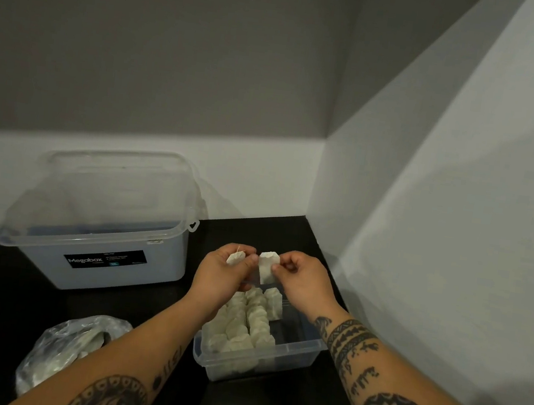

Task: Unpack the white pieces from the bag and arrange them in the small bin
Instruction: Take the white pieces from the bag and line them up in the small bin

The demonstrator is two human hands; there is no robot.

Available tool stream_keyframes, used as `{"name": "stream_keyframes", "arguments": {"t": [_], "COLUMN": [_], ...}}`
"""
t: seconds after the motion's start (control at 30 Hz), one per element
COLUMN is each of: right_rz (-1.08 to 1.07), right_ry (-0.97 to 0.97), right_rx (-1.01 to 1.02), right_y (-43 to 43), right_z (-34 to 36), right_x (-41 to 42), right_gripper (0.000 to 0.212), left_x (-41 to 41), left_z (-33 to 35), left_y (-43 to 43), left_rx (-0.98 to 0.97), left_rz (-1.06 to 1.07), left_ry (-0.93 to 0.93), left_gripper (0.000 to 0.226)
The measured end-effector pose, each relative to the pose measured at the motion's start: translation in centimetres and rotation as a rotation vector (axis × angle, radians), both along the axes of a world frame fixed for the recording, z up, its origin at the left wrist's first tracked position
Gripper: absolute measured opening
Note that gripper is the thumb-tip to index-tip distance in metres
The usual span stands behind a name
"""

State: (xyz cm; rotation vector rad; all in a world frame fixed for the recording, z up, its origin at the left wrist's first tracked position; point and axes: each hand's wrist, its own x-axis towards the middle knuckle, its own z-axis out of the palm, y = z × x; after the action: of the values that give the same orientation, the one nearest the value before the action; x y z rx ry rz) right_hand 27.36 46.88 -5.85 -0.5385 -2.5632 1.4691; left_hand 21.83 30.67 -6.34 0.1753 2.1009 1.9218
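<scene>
I see my left hand [223,272] pinching one papery white pouch [235,258], right hand [302,277] pinching another [267,268], above the small clear plastic bin [297,354]; soft white pieces [243,330] rowed inside; crinkled bag [66,349] holding more, lidded translucent tub [168,257] behind

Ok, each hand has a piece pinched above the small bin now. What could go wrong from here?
The left hand pinches the left tea bag and the right hand the right tea bag, close together above the small bin. A thread seems to show at the left one, so the two might tangle. The rows of tea bags in the bin look tightly packed, so pressing another in could topple or crush neighbours.
</scene>
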Motion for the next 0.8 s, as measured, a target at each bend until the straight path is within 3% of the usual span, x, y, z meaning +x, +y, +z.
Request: {"name": "stream_keyframes", "arguments": {"t": [0.13,0.27,0.43,0.8], "right_rz": [-0.108,-0.086,-0.073,-0.136], "right_ry": [-0.185,-0.408,-0.567,-0.591], "right_rx": [0.161,0.398,0.542,0.432], "right_y": [-0.1,-1.2,-1.6,-1.4], "right_z": [-1.6,-4.0,-5.5,-6.7], "right_x": [0.0,-0.9,-1.7,-3.2], "right_gripper": [0.002,0.024,0.030,0.023], "left_x": [-0.4,-0.2,0.0,-0.2], "left_z": [-0.2,-0.5,-0.7,-1.0], "left_y": [-0.8,-1.2,-1.4,-1.6], "left_rx": [0.042,0.067,0.049,0.046], "left_rz": [0.059,0.066,0.058,0.040], "left_ry": [-0.051,-0.050,-0.020,-0.034], "left_gripper": [0.010,0.010,0.010,0.009]}}
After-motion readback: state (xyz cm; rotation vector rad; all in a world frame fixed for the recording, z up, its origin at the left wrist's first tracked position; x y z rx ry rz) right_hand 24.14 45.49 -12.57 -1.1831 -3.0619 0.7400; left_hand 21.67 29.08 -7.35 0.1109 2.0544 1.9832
